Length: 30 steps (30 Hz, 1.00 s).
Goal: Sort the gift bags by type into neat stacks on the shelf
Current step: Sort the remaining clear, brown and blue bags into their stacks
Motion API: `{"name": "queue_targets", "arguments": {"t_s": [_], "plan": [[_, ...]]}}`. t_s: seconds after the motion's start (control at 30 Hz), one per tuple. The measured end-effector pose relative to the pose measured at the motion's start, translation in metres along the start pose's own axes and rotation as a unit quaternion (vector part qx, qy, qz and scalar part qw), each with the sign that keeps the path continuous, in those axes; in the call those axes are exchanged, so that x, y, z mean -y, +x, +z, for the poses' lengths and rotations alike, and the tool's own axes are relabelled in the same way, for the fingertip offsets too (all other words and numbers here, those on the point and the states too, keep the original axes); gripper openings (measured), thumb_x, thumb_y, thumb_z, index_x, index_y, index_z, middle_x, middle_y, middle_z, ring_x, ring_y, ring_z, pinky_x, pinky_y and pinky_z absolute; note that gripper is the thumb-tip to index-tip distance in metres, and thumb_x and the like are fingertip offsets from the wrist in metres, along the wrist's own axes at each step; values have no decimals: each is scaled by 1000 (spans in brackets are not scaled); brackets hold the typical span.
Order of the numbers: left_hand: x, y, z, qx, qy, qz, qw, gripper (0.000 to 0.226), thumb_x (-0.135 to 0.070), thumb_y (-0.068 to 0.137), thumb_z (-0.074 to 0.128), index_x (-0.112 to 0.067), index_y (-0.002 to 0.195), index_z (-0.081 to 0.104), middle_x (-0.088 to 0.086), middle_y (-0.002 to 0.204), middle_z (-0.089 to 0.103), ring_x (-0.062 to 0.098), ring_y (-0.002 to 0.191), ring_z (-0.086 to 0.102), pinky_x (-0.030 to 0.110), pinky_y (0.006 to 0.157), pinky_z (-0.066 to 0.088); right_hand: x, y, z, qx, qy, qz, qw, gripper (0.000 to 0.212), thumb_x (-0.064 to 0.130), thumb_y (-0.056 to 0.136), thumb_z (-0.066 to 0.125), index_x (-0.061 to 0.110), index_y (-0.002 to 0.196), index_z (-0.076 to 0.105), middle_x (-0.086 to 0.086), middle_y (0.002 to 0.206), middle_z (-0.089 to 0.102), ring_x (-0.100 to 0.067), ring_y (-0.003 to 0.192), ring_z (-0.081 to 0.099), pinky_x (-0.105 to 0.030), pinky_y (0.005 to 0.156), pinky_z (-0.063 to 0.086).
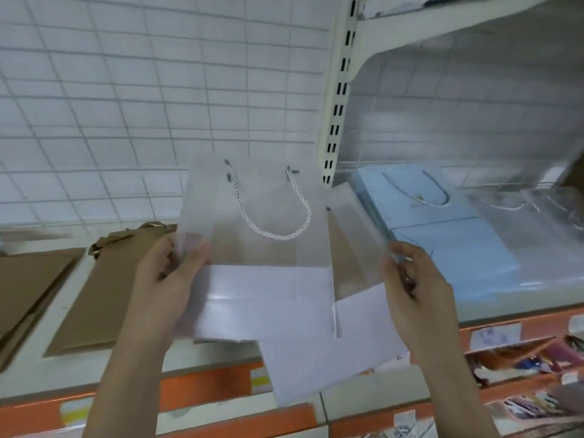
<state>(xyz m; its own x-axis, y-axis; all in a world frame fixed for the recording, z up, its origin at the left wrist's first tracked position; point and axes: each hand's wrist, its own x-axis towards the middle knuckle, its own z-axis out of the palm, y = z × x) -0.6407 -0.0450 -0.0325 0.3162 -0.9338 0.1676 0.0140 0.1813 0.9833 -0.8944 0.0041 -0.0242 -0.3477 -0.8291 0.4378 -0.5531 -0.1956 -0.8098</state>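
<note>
A frosted clear gift bag (262, 279) with a white twisted rope handle is held flat above the shelf, and my left hand (164, 273) grips its left edge. A second clear bag (357, 336) lies tilted partly under it, with my right hand (417, 289) holding its right edge. Brown paper bags (98, 305) lie flat on the shelf at the left. Light blue bags (442, 229) form a stack at the right, beside a pile of clear bags (537, 222).
The white shelf (28, 371) has an orange price strip (202, 390) along its front edge. A slotted upright post (338, 99) divides the two bays. A wire grid backs the left bay. A lower shelf (531, 368) at bottom right holds small colourful goods.
</note>
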Motion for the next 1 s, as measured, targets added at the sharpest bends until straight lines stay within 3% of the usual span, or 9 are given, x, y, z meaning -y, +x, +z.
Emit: {"name": "queue_targets", "arguments": {"t_s": [0.1, 0.2, 0.37, 0.53, 0.6, 0.67, 0.8, 0.87, 1.0], "plan": [[5, -34, 52, -15, -45, -10, 999, 6, -20, 81, 67, -18, 80, 62, 0, 78, 62, 16, 72, 55, 28, 65, 43, -31, 19, -47, 29, -3, 2, 1000, 8, 31, 86, 58, 28, 94, 57, 12, 52, 47, -6, 47, 43, -13, 47, 34], [7, -64, 104, -50, -65, -23, 996, 16, -18, 83, 65, -27, 70, 64, -2, 75, 62, 15, 70, 55, 27, 63, 43, -54, 34, -94, 60, -4, -4, 998, 1, 29, 84, 62, 29, 84, 61, 11, 49, 47, -7, 49, 42, -12, 49, 33], [-1, -99, 154, -53, -45, 9, 998, 25, -16, 85, 63, -29, 63, 62, -4, 66, 57, 17, 68, 49, 27, 59, 37, -80, 53, -149, 81, 18, -40, 996, 16, 22, 89, 56, 28, 75, 55, -3, 57, 39, -9, 51, 35, -15, 48, 30], [-8, -105, 174, -68, -50, 9, 996, 22, -18, 84, 63, -30, 66, 65, -5, 67, 59, 16, 70, 50, 22, 58, 40, -100, 71, -170, 43, 57, 10, 997, 8, 27, 93, 49, 29, 87, 54, -23, 73, 58, -29, 61, 49, -16, 45, 33], [-8, -104, 182, -57, -47, 14, 997, 19, -18, 84, 63, -29, 68, 66, -10, 65, 62, 13, 69, 51, 20, 58, 42, -108, 75, -171, 33, 76, 24, 996, 10, 29, 94, 46, 29, 101, 54, -18, 74, 63, -32, 62, 51, -19, 45, 35], [-8, -102, 193, -45, -48, 12, 998, 16, -17, 85, 62, -27, 72, 65, -14, 64, 65, 6, 63, 55, 13, 54, 44, -112, 79, -173, 30, 92, 18, 995, 15, 25, 95, 44, 29, 107, 53, -4, 70, 66, -22, 53, 47, -17, 43, 35], [-2, -95, 220, -38, -53, 5, 998, 8, -18, 84, 63, -24, 80, 66, -12, 68, 67, 9, 66, 59, 16, 58, 48, -123, 89, -183, 19, 107, 21, 994, 17, 24, 96, 43, 38, 100, 51, 7, 67, 67, -8, 49, 53, -10, 44, 37], [0, -94, 230, -33, -52, 0, 998, 5, -19, 84, 64, -23, 82, 66, -11, 72, 68, 8, 67, 59, 12, 56, 47, -131, 93, -189, 10, 109, 32, 993, 18, 26, 96, 41, 42, 93, 48, 7, 65, 67, -3, 50, 55, -9, 45, 39], [0, -93, 270, -9, -50, 2, 999, 10, -18, 85, 62, -22, 77, 66, -12, 67, 66, 2, 61, 57, 8, 51, 43, -158, 110, -211, -33, 91, 50, 994, 18, 36, 95, 38, 50, 85, 43, -12, 70, 62, -18, 54, 50, -17, 45, 38]]}}
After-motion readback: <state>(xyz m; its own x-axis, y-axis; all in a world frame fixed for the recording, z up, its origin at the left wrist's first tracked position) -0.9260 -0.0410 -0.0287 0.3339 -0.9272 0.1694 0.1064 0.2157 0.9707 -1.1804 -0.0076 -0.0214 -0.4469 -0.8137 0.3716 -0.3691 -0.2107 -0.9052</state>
